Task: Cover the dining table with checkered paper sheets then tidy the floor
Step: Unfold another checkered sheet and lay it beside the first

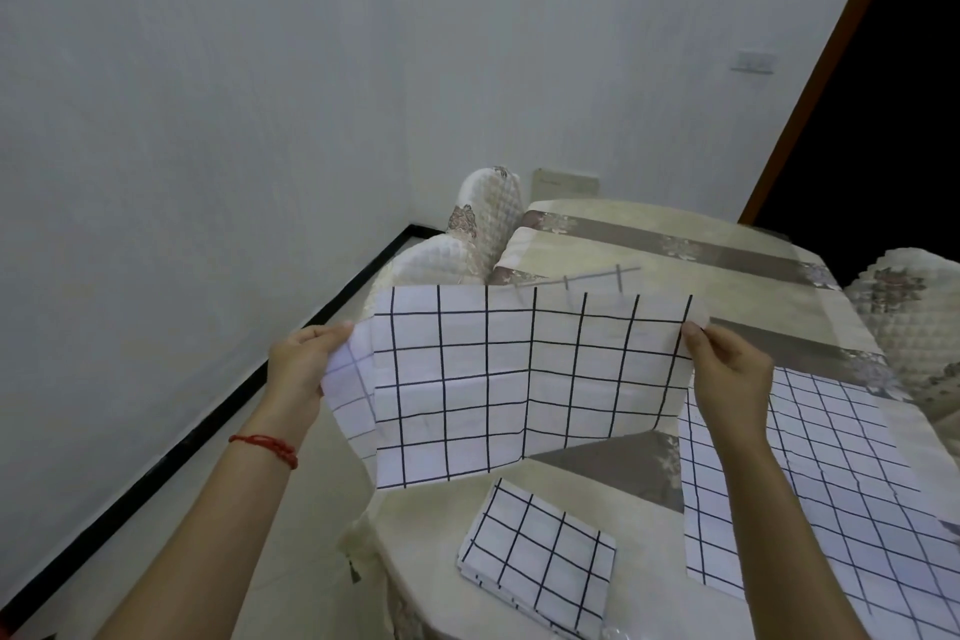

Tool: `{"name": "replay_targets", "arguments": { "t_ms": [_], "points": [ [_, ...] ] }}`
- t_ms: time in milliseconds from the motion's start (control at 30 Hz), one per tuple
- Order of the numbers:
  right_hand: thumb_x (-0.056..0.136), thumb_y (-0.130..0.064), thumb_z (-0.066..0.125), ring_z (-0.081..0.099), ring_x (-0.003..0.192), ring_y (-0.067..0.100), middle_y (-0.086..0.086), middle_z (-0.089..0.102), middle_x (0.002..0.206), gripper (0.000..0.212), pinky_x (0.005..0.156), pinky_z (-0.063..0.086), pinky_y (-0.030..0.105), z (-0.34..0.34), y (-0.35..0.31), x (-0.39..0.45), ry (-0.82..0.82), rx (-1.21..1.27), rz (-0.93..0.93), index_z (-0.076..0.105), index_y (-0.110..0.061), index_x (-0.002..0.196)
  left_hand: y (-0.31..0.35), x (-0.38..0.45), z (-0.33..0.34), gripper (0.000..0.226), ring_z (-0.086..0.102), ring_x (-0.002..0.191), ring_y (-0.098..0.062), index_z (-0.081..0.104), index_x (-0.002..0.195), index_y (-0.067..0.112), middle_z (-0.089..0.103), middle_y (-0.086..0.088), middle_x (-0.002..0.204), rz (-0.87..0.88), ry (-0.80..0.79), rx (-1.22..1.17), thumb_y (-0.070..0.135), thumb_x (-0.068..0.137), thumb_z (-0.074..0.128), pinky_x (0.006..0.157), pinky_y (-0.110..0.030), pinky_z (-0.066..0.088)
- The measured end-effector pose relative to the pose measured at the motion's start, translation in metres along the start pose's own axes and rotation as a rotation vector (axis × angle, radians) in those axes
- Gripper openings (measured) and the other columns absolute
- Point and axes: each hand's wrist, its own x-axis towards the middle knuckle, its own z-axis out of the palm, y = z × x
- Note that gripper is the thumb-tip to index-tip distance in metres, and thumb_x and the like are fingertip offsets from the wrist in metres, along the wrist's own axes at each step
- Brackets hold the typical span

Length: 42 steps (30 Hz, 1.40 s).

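I hold a white checkered paper sheet (519,379) with black grid lines in the air over the near left part of the dining table (649,265). My left hand (301,359) pinches its left edge and my right hand (727,374) pinches its upper right corner. The sheet is partly unfolded, with creases showing. A second checkered sheet (831,483) lies flat on the table at the right. A small folded checkered sheet (540,556) rests on the table near its front edge.
The table wears a beige cloth with brown floral bands. Quilted chair backs stand at its far left (483,218) and far right (904,296). A white wall with black skirting (208,421) runs on the left. A dark doorway (883,94) opens at the upper right.
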Motion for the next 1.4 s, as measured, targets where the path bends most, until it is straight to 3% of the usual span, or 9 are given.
{"name": "replay_targets", "arguments": {
  "t_ms": [133,300,533,667,800,933,1033,1200,1400],
  "points": [
    [0.088,-0.013,0.060,0.045,0.049,-0.005,-0.020,0.054,0.048,0.035,0.051,0.034,0.004,0.005,-0.021,0.008,-0.061,0.054,-0.087,0.055,-0.029,0.057,-0.012,0.006,0.004,0.013,0.059,0.082,-0.024,0.065,0.067,0.016,0.064,-0.001,0.076,0.087,0.078,0.231,0.019,0.079,0.070,0.065,-0.026,0.045],
    [0.085,-0.008,0.063,0.057,0.064,-0.009,-0.018,0.065,0.066,0.009,0.063,0.045,0.006,0.020,-0.048,0.014,-0.213,0.013,-0.203,0.070,-0.010,0.080,0.010,-0.015,0.043,0.036,0.052,0.110,-0.013,0.059,0.115,0.014,0.060,-0.002,0.122,0.401,-0.003,0.480,0.031,0.084,0.063,0.090,-0.027,0.039],
    [0.081,-0.006,0.066,0.061,0.073,-0.009,-0.017,0.066,0.076,0.011,0.070,0.047,0.008,0.039,-0.075,0.006,-0.392,-0.074,-0.357,0.073,-0.013,0.087,0.064,-0.078,0.117,0.037,0.052,0.105,0.007,0.063,0.107,0.033,0.060,0.015,0.112,0.705,-0.595,0.453,0.035,0.072,0.074,0.086,-0.003,0.038],
    [0.081,-0.007,0.066,0.062,0.070,-0.004,-0.014,0.067,0.074,0.012,0.068,0.048,0.014,0.041,-0.081,0.002,-0.439,-0.021,-0.379,0.072,-0.017,0.084,0.071,-0.091,0.135,0.014,0.065,0.090,-0.011,0.072,0.089,0.016,0.073,-0.002,0.094,0.728,-0.719,0.455,0.025,0.078,0.071,0.085,-0.025,0.050],
    [0.077,-0.013,0.072,0.048,0.056,0.006,0.007,0.055,0.058,0.010,0.054,0.040,0.019,0.034,-0.071,0.006,-0.537,-0.005,-0.216,0.069,-0.011,0.068,0.081,-0.088,0.134,0.019,0.053,0.064,-0.019,0.065,0.066,0.014,0.059,-0.006,0.065,0.738,-0.651,0.495,0.016,0.084,0.064,0.065,-0.039,0.046],
    [0.073,-0.011,0.076,0.064,0.062,0.006,-0.003,0.072,0.067,0.013,0.061,0.052,0.018,0.026,-0.061,0.009,-0.710,0.003,-0.078,0.072,-0.023,0.067,0.107,-0.078,0.125,0.012,0.059,0.074,-0.023,0.067,0.075,0.008,0.066,-0.012,0.077,0.745,-0.543,0.497,0.009,0.085,0.061,0.079,-0.042,0.050],
    [0.072,-0.014,0.077,0.063,0.061,-0.003,-0.013,0.072,0.068,0.013,0.058,0.047,0.009,0.028,-0.058,0.013,-0.825,-0.076,-0.079,0.073,-0.027,0.068,0.130,-0.074,0.114,0.014,0.056,0.072,-0.017,0.066,0.075,0.013,0.065,-0.012,0.075,0.779,-0.454,0.484,0.008,0.086,0.060,0.073,-0.037,0.048],
    [0.069,-0.012,0.078,0.068,0.072,-0.003,-0.017,0.074,0.076,0.023,0.061,0.047,0.007,0.048,-0.060,0.013,-1.011,-0.068,-0.045,0.075,-0.035,0.067,0.160,-0.073,0.082,0.024,0.050,0.056,0.006,0.062,0.067,0.023,0.061,0.009,0.064,0.804,-0.326,0.432,0.014,0.088,0.059,0.060,-0.007,0.040],
    [0.070,-0.013,0.077,0.067,0.068,0.001,-0.013,0.073,0.068,0.020,0.064,0.050,0.012,0.099,-0.056,-0.004,-1.204,-0.115,-0.061,0.073,-0.029,0.058,0.185,-0.071,0.009,0.028,0.051,0.057,-0.002,0.059,0.064,0.025,0.059,0.006,0.062,0.837,-0.073,0.385,0.015,0.089,0.057,0.060,-0.018,0.041]
  ]
}}
